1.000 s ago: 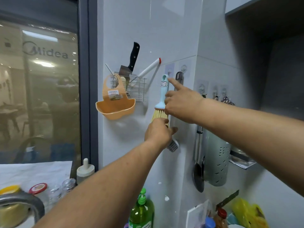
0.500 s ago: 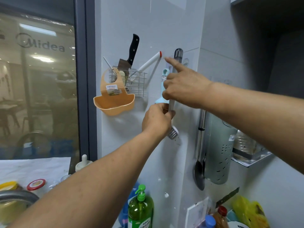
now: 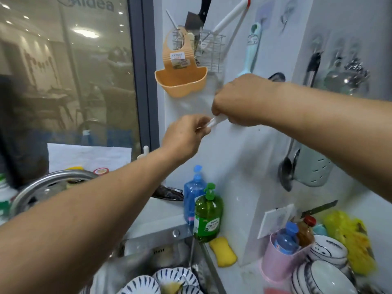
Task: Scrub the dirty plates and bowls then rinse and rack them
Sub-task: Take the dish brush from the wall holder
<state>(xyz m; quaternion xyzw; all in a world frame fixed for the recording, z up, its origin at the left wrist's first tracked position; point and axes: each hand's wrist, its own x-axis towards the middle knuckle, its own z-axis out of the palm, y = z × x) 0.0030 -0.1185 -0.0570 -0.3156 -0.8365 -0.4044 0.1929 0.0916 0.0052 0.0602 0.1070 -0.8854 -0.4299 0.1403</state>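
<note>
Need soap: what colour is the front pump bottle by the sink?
Green pump bottle, clearest in the head view.

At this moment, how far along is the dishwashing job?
Barely begun. Nothing looks scrubbed or racked: patterned plates sit food-smeared in the sink, and bowls are stacked on the counter at right. In hand: the right hand and left hand both grip a white brush before the wall. Left: scrubbing, rinsing and racking everything.

Head view looks forward and down, close to the wall (image 3: 244, 162).
</note>
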